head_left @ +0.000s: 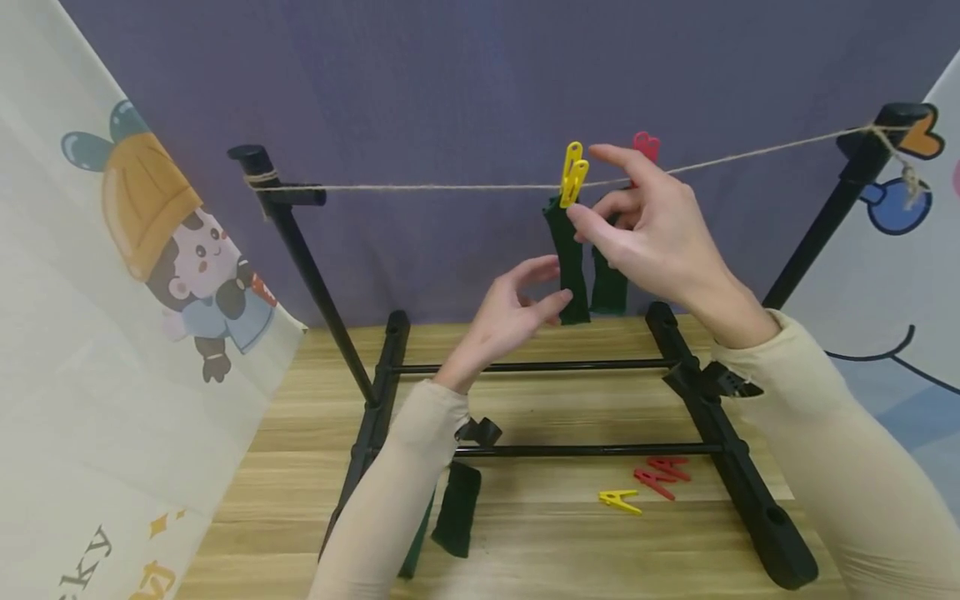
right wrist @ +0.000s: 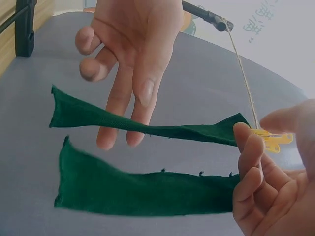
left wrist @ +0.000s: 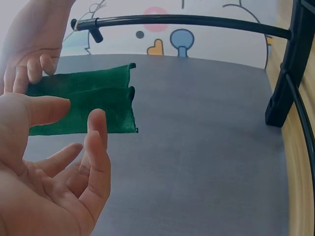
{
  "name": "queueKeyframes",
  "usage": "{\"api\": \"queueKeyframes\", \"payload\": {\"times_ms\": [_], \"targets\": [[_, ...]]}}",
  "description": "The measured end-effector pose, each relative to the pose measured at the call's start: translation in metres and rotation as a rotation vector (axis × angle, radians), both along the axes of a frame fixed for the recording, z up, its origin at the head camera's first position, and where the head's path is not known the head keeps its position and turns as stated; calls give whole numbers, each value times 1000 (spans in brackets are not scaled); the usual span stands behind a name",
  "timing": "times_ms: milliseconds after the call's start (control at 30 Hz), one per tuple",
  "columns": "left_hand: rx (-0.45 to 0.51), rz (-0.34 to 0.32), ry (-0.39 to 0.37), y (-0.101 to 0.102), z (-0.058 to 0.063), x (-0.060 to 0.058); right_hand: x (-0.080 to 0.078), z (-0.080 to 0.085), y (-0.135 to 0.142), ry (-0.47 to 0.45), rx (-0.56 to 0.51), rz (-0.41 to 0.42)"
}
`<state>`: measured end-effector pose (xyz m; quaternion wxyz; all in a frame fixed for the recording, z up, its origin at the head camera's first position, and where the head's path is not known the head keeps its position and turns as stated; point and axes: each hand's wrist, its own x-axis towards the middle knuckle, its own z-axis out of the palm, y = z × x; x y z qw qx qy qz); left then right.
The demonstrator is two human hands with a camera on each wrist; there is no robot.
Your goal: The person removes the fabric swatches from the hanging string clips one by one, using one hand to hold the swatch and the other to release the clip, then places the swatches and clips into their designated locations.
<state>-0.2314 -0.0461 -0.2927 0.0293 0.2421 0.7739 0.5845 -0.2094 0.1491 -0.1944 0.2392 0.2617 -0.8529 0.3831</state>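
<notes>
On my head feed the dark green strip (head_left: 572, 271) hangs from the string (head_left: 405, 188) under a yellow clothespin (head_left: 572, 179), between the two hands. The left hand (head_left: 517, 307) is at the strip's lower half, its thumb and fingers spread apart around the cloth. I see the right hand (head_left: 660, 225) at the top end, thumb tip by the clothespin's lower end, forefinger stretched out near its upper end; my right wrist feed shows bent fingertips over the strip's top, but I can't tell whether they pinch anything. Just right of it, partly behind that hand, I have a second strip (head_left: 610, 290) hanging, with a red clothespin (head_left: 647, 144) showing above the string.
</notes>
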Motion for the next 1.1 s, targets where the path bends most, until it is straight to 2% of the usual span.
{"api": "queueKeyframes", "payload": {"times_ms": [333,567,733,867,1100], "targets": [[87,20,11,6,5,-1,-1,6,-4,-22,-40,15],[77,24,16,7,8,-2,-1,12,-5,-45,-81,40],[87,38,25,6,11,0,1,17,-7,-18,-72,55],[91,50,38,4,11,2,3,19,-7,7,-58,47],[105,65,83,6,12,3,8,21,-6,-3,-47,20]]}}
